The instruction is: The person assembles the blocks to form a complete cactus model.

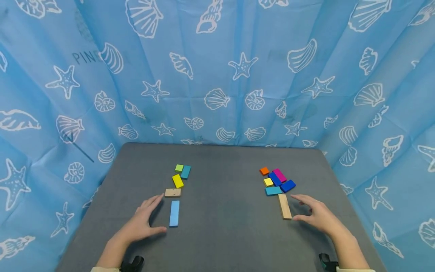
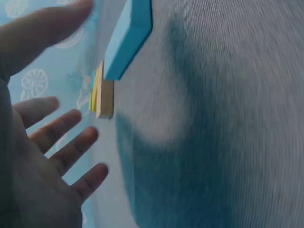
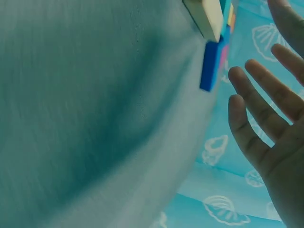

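Note:
My left hand point(image 1: 140, 221) is spread beside a light blue block point(image 1: 174, 214), thumb and fingers apart with nothing between them. A short wooden block point(image 1: 172, 192) lies just past its fingertips; the left wrist view shows the same wooden block point(image 2: 106, 97) beyond the light blue block point(image 2: 127, 40). On the other side, my right hand point(image 1: 317, 214) is held with fingers extended, its thumb tip close to a long wooden block point(image 1: 284, 206). In the right wrist view a dark blue block point(image 3: 210, 66) stands out past the wooden block point(image 3: 205, 18). The right palm holds nothing.
Farther back on the left lie a yellow block point(image 1: 178, 181), a teal block point(image 1: 185, 172) and a green block point(image 1: 179, 167). At right, orange point(image 1: 264, 171), magenta point(image 1: 279, 175), blue, yellow and teal blocks cluster together. A shell-print curtain point(image 1: 217, 75) hangs behind the grey table point(image 1: 224, 241).

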A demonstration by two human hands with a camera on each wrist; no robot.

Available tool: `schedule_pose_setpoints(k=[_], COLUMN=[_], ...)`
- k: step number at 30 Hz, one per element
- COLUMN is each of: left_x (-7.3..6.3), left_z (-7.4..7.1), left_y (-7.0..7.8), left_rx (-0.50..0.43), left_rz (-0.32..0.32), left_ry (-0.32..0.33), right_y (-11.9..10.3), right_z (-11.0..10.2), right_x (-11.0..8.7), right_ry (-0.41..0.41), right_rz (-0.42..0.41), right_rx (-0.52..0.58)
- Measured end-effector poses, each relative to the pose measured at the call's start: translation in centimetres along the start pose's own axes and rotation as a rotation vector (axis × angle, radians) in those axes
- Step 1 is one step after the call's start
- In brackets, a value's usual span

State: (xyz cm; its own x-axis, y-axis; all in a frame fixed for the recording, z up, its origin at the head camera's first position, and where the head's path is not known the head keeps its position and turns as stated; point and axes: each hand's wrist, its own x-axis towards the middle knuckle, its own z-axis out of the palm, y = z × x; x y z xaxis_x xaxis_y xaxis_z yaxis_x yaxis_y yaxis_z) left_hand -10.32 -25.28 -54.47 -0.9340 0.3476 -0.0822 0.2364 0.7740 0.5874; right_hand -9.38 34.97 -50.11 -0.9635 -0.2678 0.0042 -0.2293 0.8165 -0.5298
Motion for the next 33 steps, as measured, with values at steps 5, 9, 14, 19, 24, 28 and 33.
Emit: schedule_pose_setpoints(k=[5,9,14,19,24,28,33], left_x=[0.7,1.3,1.9,2.3,2.6,2.6,2.4], left_z=[1.0,1.8,2.3,2.2,2.4,2.9,3.9], left_y=[0.6,1.1,1.6,1.6,1.5,1.8,3.1], left_rx=[-0.103,-0.104,-0.096,-0.1,-0.093,-0.126,-0.208], left_rz=[-0.008,-0.021,-0.042,-0.047,-0.053,-0.046,0.02], left_ry=[-0.049,-0.079,-0.079,-0.103,-0.107,-0.096,-0.111], right_y=[0.7,0.9,0.8,0.8,1.0,1.0,0.9], right_z=[1.8,2.4,2.7,2.9,3.0,3.0,3.1], right_x=[0.6,0.9,1.3,1.9,2.3,2.5,2.5], right_ry=[-0.032,-0.08,-0.103,-0.115,-0.143,-0.152,-0.171], right_rz=[0.057,0.106,0.106,0.102,0.11,0.105,0.128], right_rx=[0.054,0.113,0.155,0.176,0.168,0.169,0.179])
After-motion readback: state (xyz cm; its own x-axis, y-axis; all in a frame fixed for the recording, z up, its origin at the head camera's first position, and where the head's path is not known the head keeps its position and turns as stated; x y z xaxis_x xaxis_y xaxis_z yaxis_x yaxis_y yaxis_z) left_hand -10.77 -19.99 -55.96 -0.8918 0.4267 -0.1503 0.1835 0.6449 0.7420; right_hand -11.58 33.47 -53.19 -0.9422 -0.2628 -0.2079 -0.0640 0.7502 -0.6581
